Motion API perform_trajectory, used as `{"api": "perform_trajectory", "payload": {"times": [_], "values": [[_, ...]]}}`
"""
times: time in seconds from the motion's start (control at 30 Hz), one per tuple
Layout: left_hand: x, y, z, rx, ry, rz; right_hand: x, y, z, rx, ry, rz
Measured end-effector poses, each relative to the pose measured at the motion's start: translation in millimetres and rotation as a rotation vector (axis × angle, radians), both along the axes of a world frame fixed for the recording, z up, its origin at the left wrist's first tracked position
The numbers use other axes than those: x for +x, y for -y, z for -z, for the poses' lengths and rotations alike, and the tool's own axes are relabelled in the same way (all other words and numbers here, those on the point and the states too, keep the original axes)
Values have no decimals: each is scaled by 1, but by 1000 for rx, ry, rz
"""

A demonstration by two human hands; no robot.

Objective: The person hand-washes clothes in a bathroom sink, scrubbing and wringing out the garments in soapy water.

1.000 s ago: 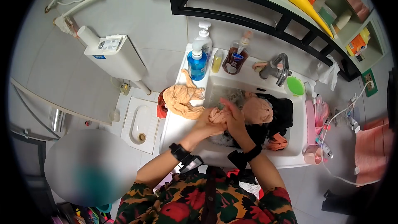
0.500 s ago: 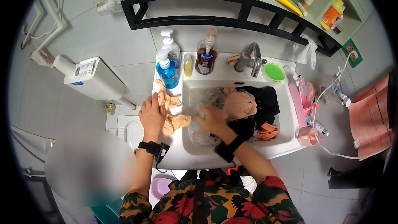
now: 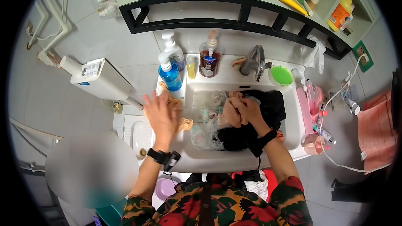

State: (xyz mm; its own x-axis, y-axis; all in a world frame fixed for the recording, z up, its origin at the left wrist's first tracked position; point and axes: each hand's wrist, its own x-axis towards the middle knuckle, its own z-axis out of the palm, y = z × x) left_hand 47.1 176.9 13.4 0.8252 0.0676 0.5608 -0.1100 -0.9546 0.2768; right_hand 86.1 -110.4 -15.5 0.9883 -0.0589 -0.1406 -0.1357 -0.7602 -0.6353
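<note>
our left hand [image 3: 161, 118] is spreading wide by the tan cloth [image 3: 184, 124], already lying out on the sink's left edge [image 3: 177, 144]; our right hand [image 3: 253, 114] is gripping the pink cloth [image 3: 229, 113] among black clothes [image 3: 235, 138] soaking inside.

Both your arms reach forward from your body, elbows bent and forearms slanting slightly inward. Your left hand [image 3: 161, 115] is open, back upward, its fingers spread and pointing ahead, slightly blurred; its wrist [image 3: 163, 143] looks nearly straight. Your right hand [image 3: 251, 113] angles inward from its wrist [image 3: 264, 132], fingers bent and drawn together in a grip. Your hands are well apart.
</note>
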Motion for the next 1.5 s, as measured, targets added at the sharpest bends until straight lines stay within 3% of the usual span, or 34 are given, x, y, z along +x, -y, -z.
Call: {"api": "perform_trajectory", "payload": {"times": [0.03,0.07,0.13,0.17,0.23,0.33,0.37,0.4,0.47,0.53,0.6,0.63,0.67,0.7,0.73,0.9,0.97,1.0,1.07,1.1,1.17,1.2,1.3,1.33,1.37,1.4,1.43,1.5], "values": [[-2,16,-2,-66,22,133,-1,-6,-14,160,-22,-36],[-4,34,-3,-135,44,263,-2,-11,-18,161,-21,-36],[-9,78,-8,-552,-223,428,-5,-25,-30,423,210,-111],[-5,89,1,-552,-224,430,-10,-34,-44,395,192,-105],[7,105,30,-1301,-540,593,-19,-42,-71,472,112,-122],[19,102,49,-1442,-703,559,-19,-35,-78,540,15,-114],[23,100,64,-1212,-557,429,-11,-25,-52,434,228,-160],[24,98,64,-1208,-561,428,-5,-16,-32,325,442,-206],[23,94,60,-953,-543,151,1,6,-2,295,329,-161],[17,97,58,-850,-606,153,4,21,30,-2,162,-254],[12,100,66,-213,-646,357,-7,24,45,-96,29,-289],[14,107,61,-53,-861,382,-12,21,54,-136,113,-346],[16,112,66,-49,-869,385,-13,19,63,-177,196,-404],[19,116,75,79,-934,426,-13,13,53,-300,-79,-474],[22,119,83,208,-995,466,-12,12,64,-295,-82,-470],[39,129,126,273,-1074,457,-4,8,96,-407,-162,-501],[46,131,152,427,-957,421,5,11,107,-421,-214,-519],[48,132,151,432,-966,424,10,12,113,-395,-193,-529],[57,135,148,188,-1049,397,19,14,122,-365,-166,-533],[64,138,141,193,-1046,397,24,11,115,-411,-224,-510],[73,145,127,194,-1362,231,29,12,109,-456,-273,-482],[72,144,130,202,-1351,230,32,13,108,-412,-295,-487],[63,128,135,-58,-766,395,29,15,79,-304,-320,-471],[61,124,128,-47,-761,402,24,16,70,-248,-344,-471],[57,121,122,-432,-788,403,23,21,75,-243,-341,-462],[54,119,115,-819,-802,395,20,29,79,-43,-335,-479],[53,113,112,-811,-809,401,16,34,85,159,-327,-493],[56,101,104,-978,-914,229,6,34,88,186,-270,-468]]}}
